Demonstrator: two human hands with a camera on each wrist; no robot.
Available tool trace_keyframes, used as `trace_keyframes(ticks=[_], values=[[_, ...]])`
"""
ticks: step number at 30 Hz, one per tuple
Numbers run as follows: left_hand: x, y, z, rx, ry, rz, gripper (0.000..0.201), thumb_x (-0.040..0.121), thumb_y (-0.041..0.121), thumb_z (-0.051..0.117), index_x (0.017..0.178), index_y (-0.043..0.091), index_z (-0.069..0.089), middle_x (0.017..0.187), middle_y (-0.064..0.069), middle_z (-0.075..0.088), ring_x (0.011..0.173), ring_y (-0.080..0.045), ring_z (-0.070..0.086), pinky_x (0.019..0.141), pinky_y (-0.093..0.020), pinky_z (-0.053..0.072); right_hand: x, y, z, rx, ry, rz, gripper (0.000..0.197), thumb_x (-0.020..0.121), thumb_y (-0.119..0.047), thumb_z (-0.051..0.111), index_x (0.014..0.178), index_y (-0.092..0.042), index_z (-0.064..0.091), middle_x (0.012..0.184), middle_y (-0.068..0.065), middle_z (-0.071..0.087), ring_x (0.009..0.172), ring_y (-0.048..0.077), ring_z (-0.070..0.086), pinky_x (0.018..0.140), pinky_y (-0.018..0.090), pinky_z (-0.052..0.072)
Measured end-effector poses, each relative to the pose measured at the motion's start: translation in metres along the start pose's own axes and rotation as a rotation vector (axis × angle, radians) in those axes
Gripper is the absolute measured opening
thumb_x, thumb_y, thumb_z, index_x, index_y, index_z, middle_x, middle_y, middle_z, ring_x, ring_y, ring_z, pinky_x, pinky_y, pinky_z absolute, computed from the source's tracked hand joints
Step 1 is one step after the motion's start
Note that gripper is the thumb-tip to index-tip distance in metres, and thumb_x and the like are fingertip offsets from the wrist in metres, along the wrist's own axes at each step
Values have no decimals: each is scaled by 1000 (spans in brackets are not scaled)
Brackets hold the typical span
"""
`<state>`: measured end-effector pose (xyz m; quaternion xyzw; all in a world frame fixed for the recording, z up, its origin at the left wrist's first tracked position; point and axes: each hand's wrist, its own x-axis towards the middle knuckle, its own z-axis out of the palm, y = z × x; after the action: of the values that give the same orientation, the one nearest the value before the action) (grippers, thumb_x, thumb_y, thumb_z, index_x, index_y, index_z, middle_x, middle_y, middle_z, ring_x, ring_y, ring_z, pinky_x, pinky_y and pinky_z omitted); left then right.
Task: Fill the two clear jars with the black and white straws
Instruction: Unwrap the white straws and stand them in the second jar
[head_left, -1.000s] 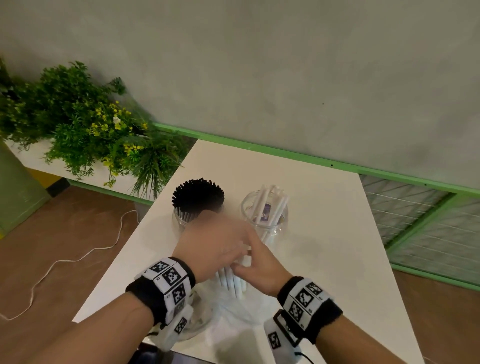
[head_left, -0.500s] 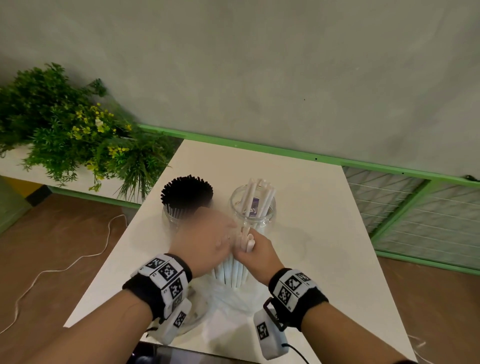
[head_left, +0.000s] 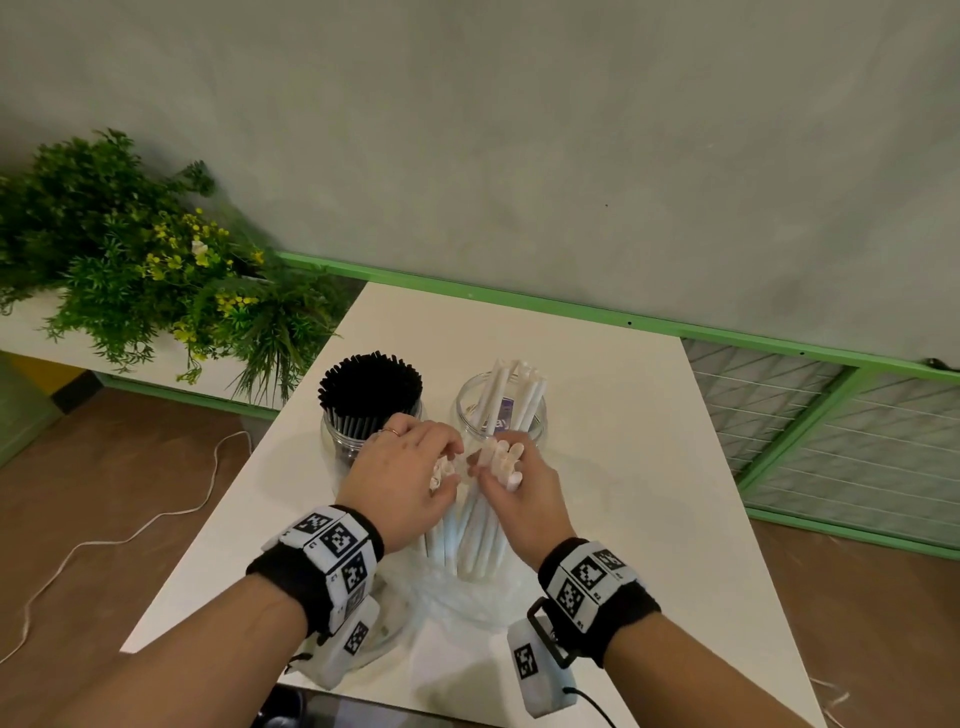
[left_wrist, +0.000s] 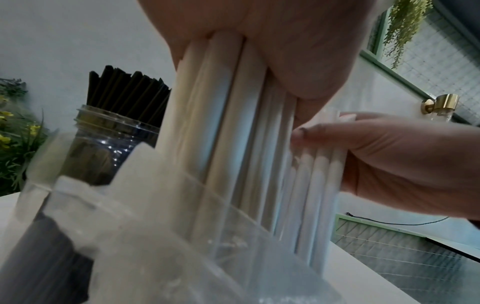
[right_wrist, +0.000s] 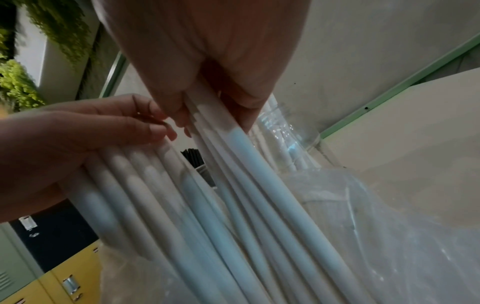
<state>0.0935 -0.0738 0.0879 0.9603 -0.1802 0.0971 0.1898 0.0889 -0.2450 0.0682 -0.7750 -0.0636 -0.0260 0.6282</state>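
Two clear jars stand on the white table (head_left: 623, 467). The left jar (head_left: 343, 441) is packed with black straws (head_left: 370, 384); the right jar (head_left: 530, 421) holds a few white straws (head_left: 524, 395). In front of them a bundle of white straws (head_left: 467, 530) stands upright in a clear plastic bag (head_left: 457, 597). My left hand (head_left: 410, 478) grips the left part of the bundle (left_wrist: 223, 123). My right hand (head_left: 514, 483) grips the right part (right_wrist: 233, 164), their fingertips almost touching above it.
Green plants with yellow flowers (head_left: 156, 270) fill a planter left of the table. A green rail (head_left: 571, 306) runs along the grey wall behind. A wire-mesh panel (head_left: 831, 431) is to the right, and a white cord (head_left: 130, 535) lies on the brown floor.
Both hands have lifted slightly and pulled a little apart, splitting the white straw bundle into two handfuls. The head view has shifted a bit.
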Motion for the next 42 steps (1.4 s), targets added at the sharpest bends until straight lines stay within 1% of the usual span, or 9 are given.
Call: trace_keyframes(ticks=[4,11,16,21,26,29,34,37,42], values=[[1,0,1,17,-3,9,27,76,45,40,92,30,56,94,18,60,100,-14,48,78,-32,47,9,-20,-15,42,39,-83,38,90,2,55,117,-22,44,99,1,68,91,11,70,83,21,51],[4,0,4,7,-8,38,25,75,43,41,88,29,56,92,18,58,99,-15,48,78,-34,48,46,-58,-45,-14,92,-233,35,93,4,47,116,-21,38,94,0,62,86,5,68,72,8,44],[4,-2,7,18,9,54,19,73,40,45,85,29,56,90,18,57,96,-16,48,75,-36,49,71,-89,-66,86,250,-326,34,94,2,46,106,-29,39,94,3,55,88,20,70,88,39,51],[3,-1,6,2,34,62,20,73,38,42,82,28,57,89,17,58,95,-16,49,74,-37,49,92,-105,-64,189,462,-426,34,93,4,41,108,-27,37,99,3,52,93,20,69,92,42,50],[3,-3,7,10,48,63,16,73,37,47,82,28,57,87,18,58,93,-16,49,74,-37,49,105,-90,-50,131,504,-399,38,92,3,38,106,-32,38,105,7,50,93,16,67,84,26,50],[3,-2,7,14,56,64,14,73,36,48,82,29,57,87,18,58,93,-16,49,73,-36,49,112,-77,-47,92,485,-346,34,92,3,38,109,-26,39,110,14,52,90,14,66,79,15,47],[4,-2,9,31,59,65,13,73,36,49,82,29,56,88,18,58,94,-15,49,73,-35,48,120,-65,-38,79,465,-315,30,93,2,39,111,-22,41,118,17,50,89,7,65,81,15,46],[5,-3,10,38,65,66,11,73,35,51,82,29,55,88,18,57,93,-15,48,73,-34,48,119,-54,-27,-22,427,-365,24,95,-1,43,116,-11,44,117,13,48,93,2,61,82,5,40],[5,-1,11,41,79,69,10,72,33,55,82,29,55,87,17,58,93,-16,48,71,-33,47,116,-25,-12,-259,342,-453,22,95,-4,48,117,-1,48,114,9,47,98,11,52,88,4,34]])
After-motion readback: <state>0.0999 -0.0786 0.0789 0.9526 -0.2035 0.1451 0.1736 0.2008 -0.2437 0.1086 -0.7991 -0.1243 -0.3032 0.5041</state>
